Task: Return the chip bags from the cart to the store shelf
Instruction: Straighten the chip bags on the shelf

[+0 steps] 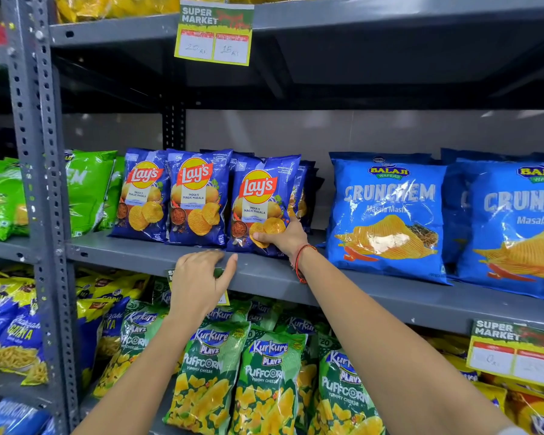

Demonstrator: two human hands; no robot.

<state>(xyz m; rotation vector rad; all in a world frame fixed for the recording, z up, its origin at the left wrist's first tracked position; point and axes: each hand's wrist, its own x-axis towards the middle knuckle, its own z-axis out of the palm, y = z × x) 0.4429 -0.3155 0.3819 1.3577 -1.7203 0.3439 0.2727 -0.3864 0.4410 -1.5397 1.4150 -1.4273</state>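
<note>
Three blue Lay's Magic Masala bags stand upright in a row on the grey middle shelf (157, 255). My right hand (285, 237) grips the lower right corner of the rightmost Lay's bag (259, 199), thumb on its front. More blue bags are partly hidden behind it. My left hand (198, 281) hovers with fingers apart at the shelf's front edge, just below the middle Lay's bag (197, 199), holding nothing. The leftmost Lay's bag (142, 196) stands untouched. The cart is out of view.
Large blue Balaji Crunchem bags (387, 215) stand right of the Lay's, green bags (88, 189) to the left. Kurkure Puffcorn bags (264, 378) fill the shelf below. A slotted grey upright (35, 152) stands left. Price tags (214, 32) hang from shelf edges.
</note>
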